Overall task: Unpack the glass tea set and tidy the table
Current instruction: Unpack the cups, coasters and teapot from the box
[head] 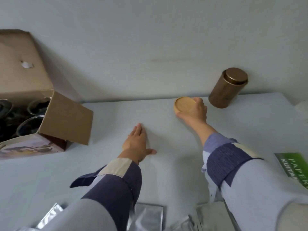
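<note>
While open, box [50,117] with glasses [30,125].

We see a plain pale wall [150,39] behind a light grey table [166,155]. Soft, even light falls on both, and a faint smudge [166,60] marks the wall.

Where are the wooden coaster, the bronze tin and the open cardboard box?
wooden coaster [184,104], head view, on its flat top.
bronze tin [225,92], head view, on its side wall.
cardboard box [66,119], head view, on its open flap.
</note>
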A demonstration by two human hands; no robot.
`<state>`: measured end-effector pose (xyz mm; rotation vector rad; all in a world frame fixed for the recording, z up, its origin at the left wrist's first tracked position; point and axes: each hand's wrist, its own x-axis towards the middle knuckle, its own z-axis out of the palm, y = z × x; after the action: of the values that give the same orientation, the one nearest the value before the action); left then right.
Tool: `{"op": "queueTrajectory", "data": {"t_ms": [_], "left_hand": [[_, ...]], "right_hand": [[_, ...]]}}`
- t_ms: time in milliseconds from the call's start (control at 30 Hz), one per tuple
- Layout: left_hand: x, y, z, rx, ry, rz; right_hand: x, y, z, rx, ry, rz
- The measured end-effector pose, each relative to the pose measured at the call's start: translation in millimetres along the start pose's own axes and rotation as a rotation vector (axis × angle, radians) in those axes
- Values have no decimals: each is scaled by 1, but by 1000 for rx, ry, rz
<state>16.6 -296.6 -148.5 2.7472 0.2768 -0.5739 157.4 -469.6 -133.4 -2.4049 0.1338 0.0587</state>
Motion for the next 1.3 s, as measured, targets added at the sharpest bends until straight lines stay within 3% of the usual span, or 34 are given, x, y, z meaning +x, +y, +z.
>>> {"op": "queueTrajectory", "data": {"t_ms": [133,467,867,1067,1167,1300], "left_hand": [[5,4,3,38,-4,-22],[7,1,5,44,-4,-25],[5,2,4,58,0,-22],[-1,0,-1,16,-11,-1],[-11,-9,-13,73,88,22],[-37,-35,-49,92,283,15]], "right_hand": [[22,15,18,147,101,41],[47,14,45,86,187,-15],[30,16,20,8,-53,106],[-30,3,9,-209,-109,107],[-56,-18,13,-263,-273,-23],[-89,-68,20,-253,-343,-156]]}}
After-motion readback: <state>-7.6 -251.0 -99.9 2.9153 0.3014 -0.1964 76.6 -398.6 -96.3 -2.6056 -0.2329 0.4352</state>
